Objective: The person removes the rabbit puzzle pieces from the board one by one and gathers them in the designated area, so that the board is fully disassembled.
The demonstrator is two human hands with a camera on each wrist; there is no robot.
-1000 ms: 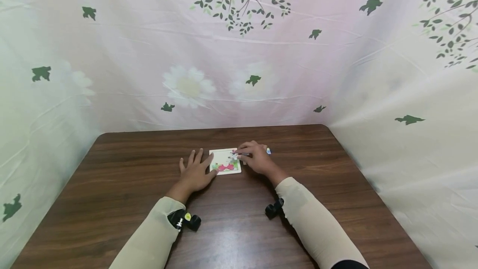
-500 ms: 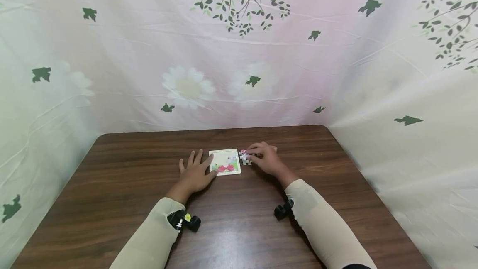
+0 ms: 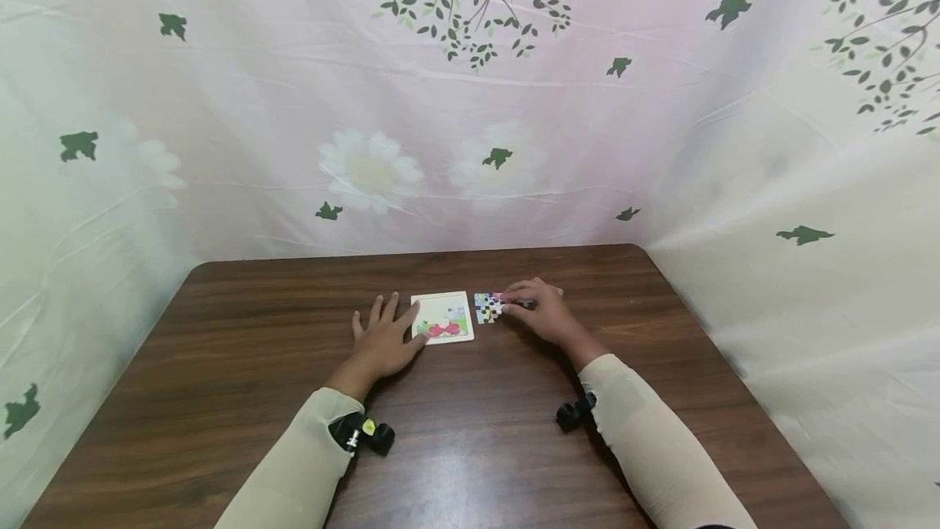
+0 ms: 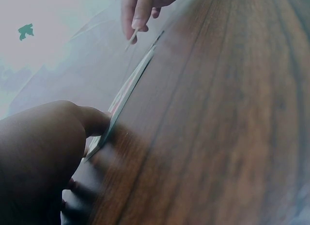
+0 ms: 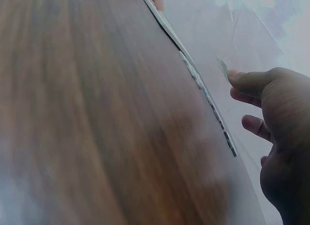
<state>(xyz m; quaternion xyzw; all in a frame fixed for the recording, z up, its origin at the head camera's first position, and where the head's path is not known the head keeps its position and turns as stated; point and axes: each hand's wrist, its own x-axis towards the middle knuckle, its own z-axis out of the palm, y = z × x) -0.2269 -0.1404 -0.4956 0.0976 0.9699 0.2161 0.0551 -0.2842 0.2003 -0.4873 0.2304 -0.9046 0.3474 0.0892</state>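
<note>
A white-framed jigsaw board (image 3: 436,310) with a pink and green picture along its lower part lies flat on the table. My left hand (image 3: 382,347) is spread at its left edge, thumb and fingertips resting on the frame. In the right wrist view, a thin jigsaw piece (image 5: 223,65) is pinched between the thumb and fingers of my right hand (image 3: 545,313), raised off the table. Beneath and left of that hand, loose jigsaw pieces (image 3: 485,308) lie just right of the board; the hand partly hides others.
The brown wood-grain table (image 3: 455,406) reaches back to a hanging cloth (image 3: 433,211) printed with leaves and flowers. Each wrist wears a black camera; the left one (image 3: 378,437) and the right one (image 3: 571,415) sit low over the table.
My right hand has moved right, from over the board's right edge to over the loose pieces, carrying the jigsaw piece away from the board. The left hand stays where it was.
</note>
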